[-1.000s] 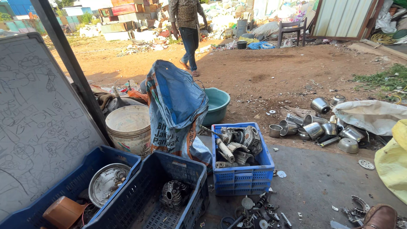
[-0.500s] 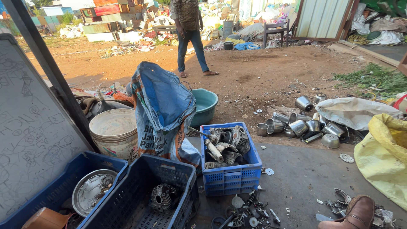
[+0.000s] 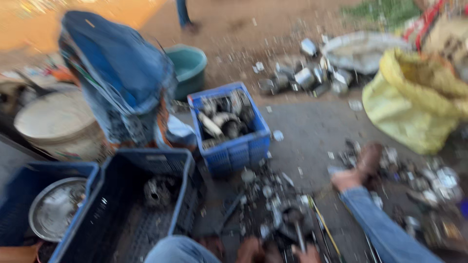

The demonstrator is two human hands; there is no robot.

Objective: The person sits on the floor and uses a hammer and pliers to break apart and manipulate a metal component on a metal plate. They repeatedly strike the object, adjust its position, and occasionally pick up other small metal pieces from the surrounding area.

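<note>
The picture is blurred by motion. At the bottom edge my left hand (image 3: pixel 253 251) and my right hand (image 3: pixel 310 255) show only in part, low over a heap of small metal scrap parts (image 3: pixel 273 195) on the ground. A dark tool with a thin handle (image 3: pixel 294 220) lies or stands just above my right hand; whether a hand grips it is unclear. My knee in jeans (image 3: pixel 179 249) is at the bottom left. My other leg (image 3: pixel 385 229) stretches out to the right, ending in a bare foot (image 3: pixel 360 168).
A small blue crate (image 3: pixel 233 151) holds metal pieces. A dark blue crate (image 3: pixel 122 170) contains one metal part, and another blue crate (image 3: pixel 19 195) a steel plate. A blue sack (image 3: pixel 117 73), white bucket (image 3: pixel 58 122), teal tub (image 3: pixel 191 65), yellow sack (image 3: pixel 414 97) and steel vessels (image 3: pixel 307 75) surround them.
The view has tilted down and moved closer. The walking person is now only feet at the top edge. My legs and hands have come into view at the bottom.
</note>
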